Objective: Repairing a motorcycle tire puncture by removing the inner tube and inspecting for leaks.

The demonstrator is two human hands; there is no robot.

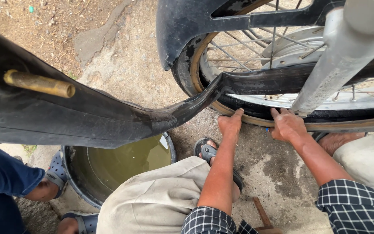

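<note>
A motorbike wheel with spokes and a worn black tyre [182,65] stands on the ground at the upper right. My left hand [230,123] presses its fingers against the tyre's lower edge at the rim. My right hand [287,124] pushes on the tyre just to the right, next to the grey fork leg [338,56]. A black inner tube [78,117] stretches out of the tyre to the left, close to the camera, with a brass valve stem [40,83] sticking from it. Neither hand holds a tool.
A black tub [72,180] of murky water sits on the ground at lower left. Another person's blue trouser leg [1,173] and sandalled foot [57,171] are beside it. A black mudguard [178,26] overhangs the wheel. A rusty metal tool [262,214] lies on the concrete.
</note>
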